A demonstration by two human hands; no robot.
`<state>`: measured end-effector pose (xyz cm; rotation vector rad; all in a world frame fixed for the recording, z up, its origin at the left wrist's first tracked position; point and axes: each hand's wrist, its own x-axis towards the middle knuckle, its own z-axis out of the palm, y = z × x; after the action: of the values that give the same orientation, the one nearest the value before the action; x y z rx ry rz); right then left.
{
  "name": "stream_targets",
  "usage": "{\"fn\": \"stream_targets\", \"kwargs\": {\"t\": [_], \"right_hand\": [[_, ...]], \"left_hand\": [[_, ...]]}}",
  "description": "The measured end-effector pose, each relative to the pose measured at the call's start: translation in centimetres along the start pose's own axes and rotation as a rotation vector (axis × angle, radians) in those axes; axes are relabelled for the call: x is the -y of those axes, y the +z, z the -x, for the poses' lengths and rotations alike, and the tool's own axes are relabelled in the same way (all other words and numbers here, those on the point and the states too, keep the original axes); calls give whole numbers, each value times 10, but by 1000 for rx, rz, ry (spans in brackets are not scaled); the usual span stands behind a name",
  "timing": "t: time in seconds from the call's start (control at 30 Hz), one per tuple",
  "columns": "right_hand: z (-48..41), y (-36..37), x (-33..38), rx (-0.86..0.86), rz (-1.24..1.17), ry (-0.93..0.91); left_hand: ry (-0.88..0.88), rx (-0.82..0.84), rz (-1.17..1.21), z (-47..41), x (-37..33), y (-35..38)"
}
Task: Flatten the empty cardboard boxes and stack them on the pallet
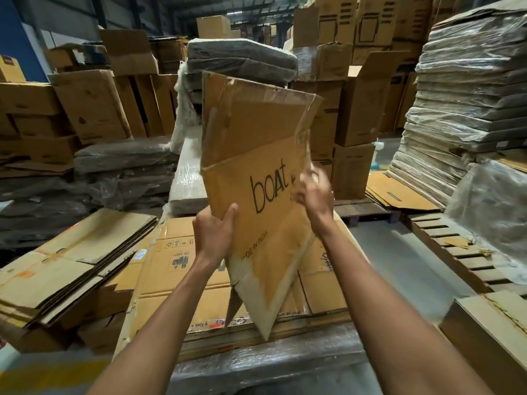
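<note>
Two hands on one carton: how is it held, and where is it? — student

Labels: a, boat box (pixel 256 172), flattened, raised on end and tilted, its lower corner hanging just above b, the stack of flattened boxes (pixel 176 269) directly in front. c, left hand (pixel 214 232), grasping the box's left edge, thumb laid across the printed face. d, right hand (pixel 315 192), at the right edge and motion-blurred; whether it grips or merely presses cannot be told. — instructor

What could go wrong from here? — student

Probable failures, as judged from the pose: (i) with one sure grasp, set low on a tall panel, the boat box may swing or slip and land askew on the stack; (ii) its upper flaps are torn and creased, so one could fold under when laid down, leaving a hump on which later layers slide; (iii) glossy tape strips on the stack's top sheet may let the panel skate off. Note e, wooden pallet (pixel 456 258), to the right, well apart from the box; what the stack itself rests on is hidden by plastic film (pixel 256 363), so placement there may or may not satisfy the task. — instructor
</note>
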<state>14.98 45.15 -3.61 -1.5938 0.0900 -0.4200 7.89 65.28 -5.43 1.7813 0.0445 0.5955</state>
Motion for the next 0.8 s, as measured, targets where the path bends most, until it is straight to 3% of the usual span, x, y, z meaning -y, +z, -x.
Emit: {"fn": "stream_targets", "kwargs": {"t": [0.13, 0.2, 0.3, 0.43, 0.6, 0.8], "right_hand": [[56, -26, -110, -23, 3, 442], [76, -32, -141, -19, -182, 612], [83, -41, -140, -24, -507, 710], [66, -56, -130, -30, -790, 635], [40, -70, -125, 40, -872, 590], [47, -80, -144, -24, -961, 617]], "left_hand": [[-80, -125, 163, -19, -35, 14], [-135, -156, 279, -32, -49, 19], [-192, -154, 325, -42, -65, 22], [-271, -143, 490, -50, -71, 16], [-303, -77, 616, -58, -53, 2], [-436, 36, 686, -75, -3, -17]]}}
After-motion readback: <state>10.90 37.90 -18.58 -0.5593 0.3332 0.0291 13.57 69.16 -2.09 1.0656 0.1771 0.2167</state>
